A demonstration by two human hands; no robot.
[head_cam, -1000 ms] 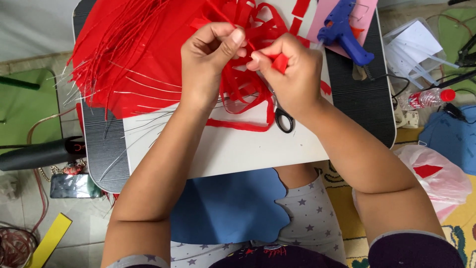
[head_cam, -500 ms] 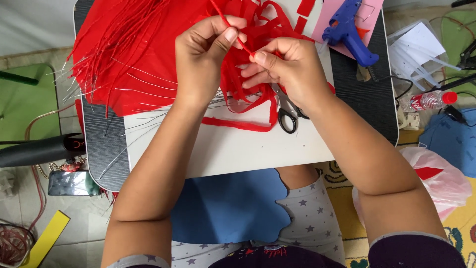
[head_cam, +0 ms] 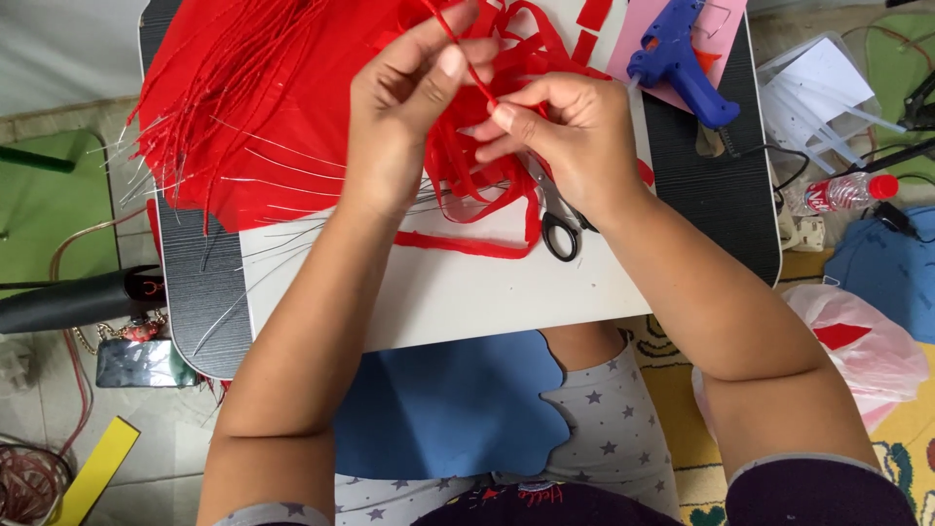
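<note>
A thin red-wrapped wire [head_cam: 474, 73] is pinched at upper centre of the frame between the curled left hand [head_cam: 409, 107] and right hand [head_cam: 560, 131], above tangled red paper strips [head_cam: 477, 175]. Black-handled scissors [head_cam: 557, 219] are seen just below, on the white board [head_cam: 438, 292].

I see thin red paper-wrapped wire [head_cam: 474, 73], matt | loose red crepe-like paper strips [head_cam: 477, 166], soft, crinkled | bare silvery metal wires [head_cam: 282, 248], shiny | blue plastic glue gun [head_cam: 679, 60], glossy | white smooth tabletop [head_cam: 458, 292] | black-handled steel scissors [head_cam: 560, 229]
</note>
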